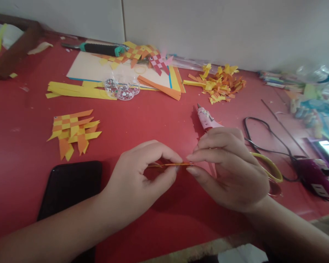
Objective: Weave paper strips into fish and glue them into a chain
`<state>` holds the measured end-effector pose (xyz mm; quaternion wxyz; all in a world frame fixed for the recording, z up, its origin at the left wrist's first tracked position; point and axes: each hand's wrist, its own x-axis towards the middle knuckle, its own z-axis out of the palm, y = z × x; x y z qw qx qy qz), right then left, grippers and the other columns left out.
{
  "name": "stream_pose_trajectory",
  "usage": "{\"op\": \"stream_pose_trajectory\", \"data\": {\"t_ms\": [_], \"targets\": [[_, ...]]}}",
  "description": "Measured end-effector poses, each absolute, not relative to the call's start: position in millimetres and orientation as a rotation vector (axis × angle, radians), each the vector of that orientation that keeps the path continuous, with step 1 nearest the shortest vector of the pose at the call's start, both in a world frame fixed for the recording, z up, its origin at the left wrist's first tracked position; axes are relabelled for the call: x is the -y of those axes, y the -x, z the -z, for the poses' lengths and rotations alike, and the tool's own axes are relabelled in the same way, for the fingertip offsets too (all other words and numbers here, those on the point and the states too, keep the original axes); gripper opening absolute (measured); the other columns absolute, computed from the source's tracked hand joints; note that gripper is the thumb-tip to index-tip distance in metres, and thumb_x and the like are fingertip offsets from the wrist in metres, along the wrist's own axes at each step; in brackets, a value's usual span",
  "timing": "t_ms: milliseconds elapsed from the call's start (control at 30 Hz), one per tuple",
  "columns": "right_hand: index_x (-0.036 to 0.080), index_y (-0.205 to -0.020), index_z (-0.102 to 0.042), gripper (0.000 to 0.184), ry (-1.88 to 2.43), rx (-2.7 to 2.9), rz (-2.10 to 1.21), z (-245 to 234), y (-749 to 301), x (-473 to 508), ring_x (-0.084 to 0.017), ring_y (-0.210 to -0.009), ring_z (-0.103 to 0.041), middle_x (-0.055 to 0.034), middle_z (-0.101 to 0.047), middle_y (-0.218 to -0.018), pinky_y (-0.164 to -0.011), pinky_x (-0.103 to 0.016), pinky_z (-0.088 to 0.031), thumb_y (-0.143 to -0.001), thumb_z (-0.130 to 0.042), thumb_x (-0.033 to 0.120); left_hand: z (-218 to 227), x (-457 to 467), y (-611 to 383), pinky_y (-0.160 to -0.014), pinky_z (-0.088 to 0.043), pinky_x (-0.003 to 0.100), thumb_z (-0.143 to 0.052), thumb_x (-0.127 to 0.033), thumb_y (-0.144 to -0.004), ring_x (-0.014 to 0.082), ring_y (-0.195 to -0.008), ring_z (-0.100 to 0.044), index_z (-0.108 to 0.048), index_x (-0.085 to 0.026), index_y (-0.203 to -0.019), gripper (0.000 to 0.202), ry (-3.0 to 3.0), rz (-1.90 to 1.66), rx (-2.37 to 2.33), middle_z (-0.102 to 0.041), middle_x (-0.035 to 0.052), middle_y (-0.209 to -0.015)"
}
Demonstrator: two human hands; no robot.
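fingers of the left hand (138, 175) pinch a thin orange paper piece (168, 164) between thumb and forefinger; the thumb and forefinger of the right hand (233, 173) close on its right end, though the firmness of that grip cannot be determined. taking the pink glue gun (205, 117) as reference, the held piece lies nearer the person and slightly left, raised above the red table (159, 124). on progress: a yellow-and-orange woven fish (71, 128), well left of the glue gun, bears an eye and appears complete; a red-and-white woven fish (159, 64), beyond and left of the glue gun, likewise appears complete. the held piece is judged partly made and under detail work, but it is presented edge-on, so any weave or eye on its faces cannot be verified. yellow strips (80, 90) and orange strips (160, 87), left of and beyond the glue gun, remain loose and apparently unused. on materials: the strips are flat, matt and straight-cut; the nearer fish shows a checkered body with pointed, splayed ends. a clear plastic case (122, 87), lobed and glossy, sits beyond and left of the glue gun and contains small black-and-white pieces. a heap of offcuts (222, 84), crumpled and angular, lies just beyond the glue gun, slightly right. a smooth black phone (71, 186) lies left and nearer the person.
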<state>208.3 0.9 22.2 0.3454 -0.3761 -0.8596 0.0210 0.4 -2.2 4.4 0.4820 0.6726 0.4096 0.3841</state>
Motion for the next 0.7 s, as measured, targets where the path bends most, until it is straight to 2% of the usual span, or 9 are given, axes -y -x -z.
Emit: {"op": "stream_pose_trajectory", "data": {"t_ms": [600, 700], "targets": [[0.020, -0.093, -0.065, 0.015, 0.906, 2.228, -0.101, -21.3, -209.6, -2.0, -0.019, -0.080, -0.062, -0.0035, -0.064, -0.084, -0.079, -0.041, -0.051, -0.083, -0.070, 0.011, -1.3, 0.9, -1.9, -0.069, -0.052, 0.016, -0.063, -0.008, -0.084, 0.0079, -0.074, -0.067, -0.068, -0.022, -0.087, 0.015, -1.661, -0.992, -0.965, -0.070, -0.0044, -0.082], [0.020, -0.099, -0.065, 0.018, 0.929, 2.232, -0.113, -21.6, -209.8, -0.9, -0.020, -0.083, -0.061, -0.0052, -0.064, -0.089, -0.080, -0.042, -0.050, -0.083, -0.072, 0.015, -1.5, 0.7, -1.4, -0.069, -0.052, 0.016, -0.063, -0.009, -0.085, 0.0081, -0.074, -0.067, -0.068, -0.022, -0.087, 0.014, -1.655, -0.997, -0.964, -0.071, -0.0042, -0.083]]}}
